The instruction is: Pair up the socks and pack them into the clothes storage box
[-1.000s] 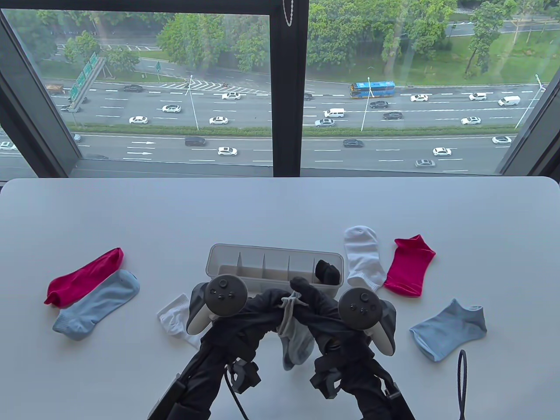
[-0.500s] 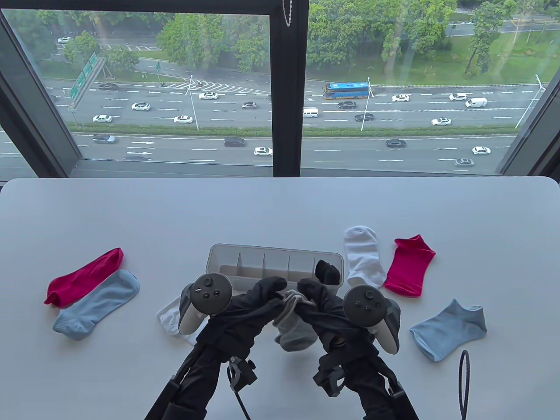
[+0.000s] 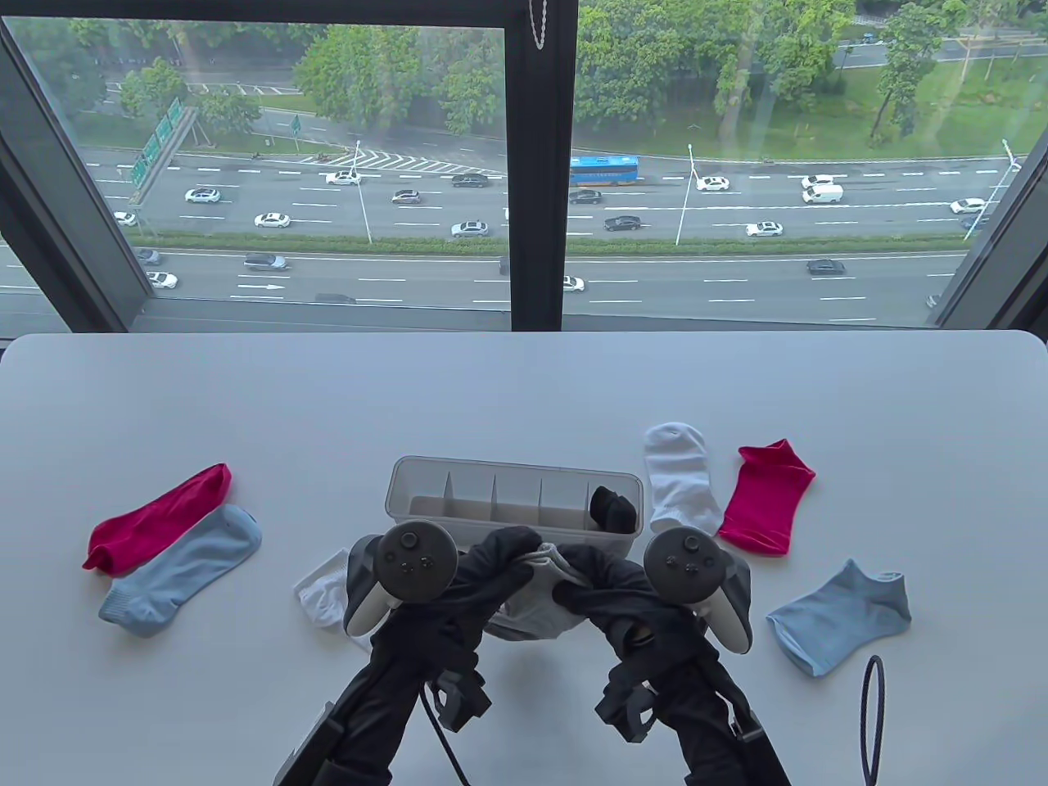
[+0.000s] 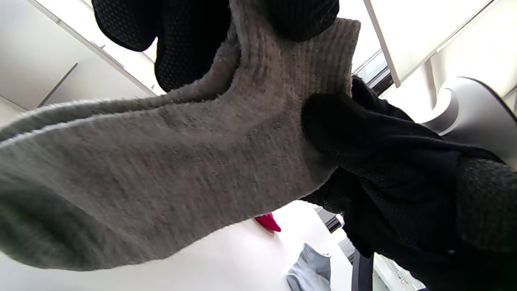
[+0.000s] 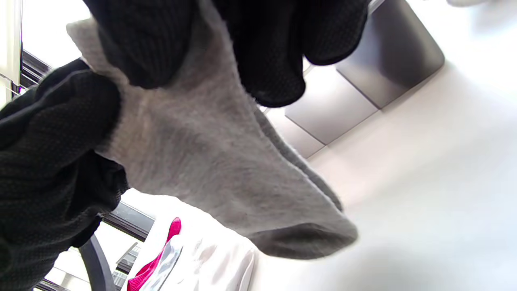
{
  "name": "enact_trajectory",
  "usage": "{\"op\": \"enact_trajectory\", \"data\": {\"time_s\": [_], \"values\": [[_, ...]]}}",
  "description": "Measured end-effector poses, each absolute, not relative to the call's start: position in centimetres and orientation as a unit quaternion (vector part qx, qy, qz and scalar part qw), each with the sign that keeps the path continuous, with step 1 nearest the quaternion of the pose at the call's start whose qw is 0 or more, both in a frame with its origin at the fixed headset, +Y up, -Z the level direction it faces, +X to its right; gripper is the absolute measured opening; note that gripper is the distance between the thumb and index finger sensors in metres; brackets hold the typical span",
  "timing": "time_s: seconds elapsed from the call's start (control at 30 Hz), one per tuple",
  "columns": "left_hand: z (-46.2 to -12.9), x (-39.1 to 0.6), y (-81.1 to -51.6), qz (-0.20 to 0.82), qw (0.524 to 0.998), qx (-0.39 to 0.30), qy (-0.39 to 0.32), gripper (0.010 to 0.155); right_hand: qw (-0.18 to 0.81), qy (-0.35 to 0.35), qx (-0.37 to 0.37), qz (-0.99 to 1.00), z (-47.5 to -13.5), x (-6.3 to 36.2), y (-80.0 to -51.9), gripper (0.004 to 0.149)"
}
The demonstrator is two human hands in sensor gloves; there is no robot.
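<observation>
We hold the grey sock pair (image 3: 536, 606) above the surface (image 3: 524, 393), just in front of the divided storage box (image 3: 409, 483). Our left hand (image 3: 499, 557) and right hand (image 3: 589, 577) each clench its cuff edge, fingers curled into the fabric. To finish well, we should fold the cuff over tightly, keeping both layers aligned, then tuck it beside the black socks (image 3: 612, 508). No writing is readable.
</observation>
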State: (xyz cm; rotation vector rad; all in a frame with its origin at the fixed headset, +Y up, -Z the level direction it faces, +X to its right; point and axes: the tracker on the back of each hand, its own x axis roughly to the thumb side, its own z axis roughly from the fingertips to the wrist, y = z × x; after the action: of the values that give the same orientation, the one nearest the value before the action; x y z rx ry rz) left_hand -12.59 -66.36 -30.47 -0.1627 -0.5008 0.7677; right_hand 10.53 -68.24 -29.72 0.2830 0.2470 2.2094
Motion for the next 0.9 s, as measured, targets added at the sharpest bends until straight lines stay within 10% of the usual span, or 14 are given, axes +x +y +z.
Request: {"op": "enact_trajectory", "data": {"time_s": [0.13, 0.3, 0.57, 0.7, 0.9], "values": [[-30.5, -12.1, -66.5, 0.326, 0.9, -0.123, -0.261, 0.044, 0.379, 0.07, 0.12, 0.915, -29.3, 10.4, -67.4, 0.04], [-30.9, -11.8, -67.9, 0.363, 0.821, -0.328, -0.294, 0.044, 0.401, 0.205, 0.169, 0.877, -29.3, 10.4, -67.3, 0.039], [-30.5, -9.9, -72.2, 0.094, 0.943, -0.265, -0.18, 0.07, 0.237, 0.202, 0.062, 0.948, -30.3, 9.7, -73.1, 0.066], [-27.9, -8.7, -71.9, 0.101, 0.885, -0.335, -0.307, 0.052, 0.232, 0.186, 0.104, 0.949, -29.8, 9.4, -71.1, 0.063], [-25.9, -9.7, -76.8, 0.059, 0.831, -0.466, -0.297, 0.079, 0.093, 0.381, 0.188, 0.901, -27.5, 9.0, -74.6, 0.069]]}}
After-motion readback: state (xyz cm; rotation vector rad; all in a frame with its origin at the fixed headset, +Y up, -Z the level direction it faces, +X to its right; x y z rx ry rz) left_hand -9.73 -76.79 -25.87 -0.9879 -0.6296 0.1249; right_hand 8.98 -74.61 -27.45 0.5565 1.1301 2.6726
